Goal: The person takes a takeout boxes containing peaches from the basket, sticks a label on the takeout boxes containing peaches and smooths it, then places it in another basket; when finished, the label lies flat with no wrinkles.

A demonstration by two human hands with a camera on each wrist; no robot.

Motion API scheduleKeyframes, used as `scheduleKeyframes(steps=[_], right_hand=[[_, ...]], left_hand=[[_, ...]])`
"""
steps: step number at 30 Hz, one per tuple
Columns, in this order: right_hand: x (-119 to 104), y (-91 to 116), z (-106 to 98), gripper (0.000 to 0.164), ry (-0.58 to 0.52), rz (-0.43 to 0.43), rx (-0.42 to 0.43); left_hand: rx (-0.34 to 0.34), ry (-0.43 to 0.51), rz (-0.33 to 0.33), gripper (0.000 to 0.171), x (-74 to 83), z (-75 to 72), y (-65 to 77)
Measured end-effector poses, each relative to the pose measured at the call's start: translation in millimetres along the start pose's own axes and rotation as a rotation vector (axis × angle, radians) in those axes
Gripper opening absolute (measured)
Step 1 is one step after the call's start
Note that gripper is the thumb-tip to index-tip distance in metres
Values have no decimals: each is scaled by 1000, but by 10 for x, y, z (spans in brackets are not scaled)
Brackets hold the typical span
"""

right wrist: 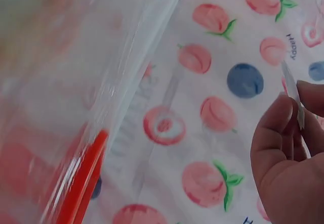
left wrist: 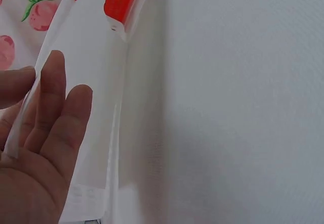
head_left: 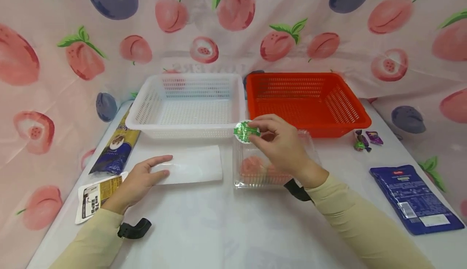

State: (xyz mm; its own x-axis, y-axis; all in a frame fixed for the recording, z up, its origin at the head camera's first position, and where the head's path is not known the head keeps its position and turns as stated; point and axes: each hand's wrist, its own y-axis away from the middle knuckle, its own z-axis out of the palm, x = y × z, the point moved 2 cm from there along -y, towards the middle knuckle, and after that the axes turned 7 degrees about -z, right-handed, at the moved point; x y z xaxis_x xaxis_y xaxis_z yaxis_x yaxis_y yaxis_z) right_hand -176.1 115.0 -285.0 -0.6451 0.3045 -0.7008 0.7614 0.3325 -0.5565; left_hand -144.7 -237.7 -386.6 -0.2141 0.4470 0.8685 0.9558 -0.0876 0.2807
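Observation:
My left hand (head_left: pixel 140 179) pinches the left end of a folded white sheet (head_left: pixel 197 165), thumb on one face and fingers on the other. In the left wrist view the sheet (left wrist: pixel 93 82) stands away from the fingertips in loose layers. Between thumb and fingers my right hand (head_left: pixel 279 141) holds a round green-and-white sticker (head_left: pixel 241 132), which appears edge-on in the right wrist view (right wrist: pixel 292 87). Below that hand sits a clear plastic clamshell box (head_left: pixel 238 175) with pinkish-orange round things (head_left: pixel 252 165) showing through it. The hand and forearm hide part of the box.
Behind stand a white basket (head_left: pixel 186 130) and a red basket (head_left: pixel 339 127). At left lie a blue-gold packet (head_left: pixel 116 147) and a white-gold pouch (head_left: pixel 89 200). Wrapped candies (head_left: pixel 361 141) and a flat blue packet (head_left: pixel 416 198) lie at right. A fruit-print cloth (head_left: pixel 233 37) hangs behind.

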Motion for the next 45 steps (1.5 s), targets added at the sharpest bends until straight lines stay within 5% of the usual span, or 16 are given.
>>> scheduleKeyframes(steps=[12, 30, 45], right_hand=[[293, 35, -361, 25, 106, 226, -135], [677, 206, -522, 29, 245, 438, -356], [814, 258, -487, 29, 329, 334, -403]], left_hand=[[-57, -26, -35, 55, -107, 7, -115], [-85, -113, -147, 60, -127, 69, -147], [-95, -159, -116, 57, -147, 117, -173]])
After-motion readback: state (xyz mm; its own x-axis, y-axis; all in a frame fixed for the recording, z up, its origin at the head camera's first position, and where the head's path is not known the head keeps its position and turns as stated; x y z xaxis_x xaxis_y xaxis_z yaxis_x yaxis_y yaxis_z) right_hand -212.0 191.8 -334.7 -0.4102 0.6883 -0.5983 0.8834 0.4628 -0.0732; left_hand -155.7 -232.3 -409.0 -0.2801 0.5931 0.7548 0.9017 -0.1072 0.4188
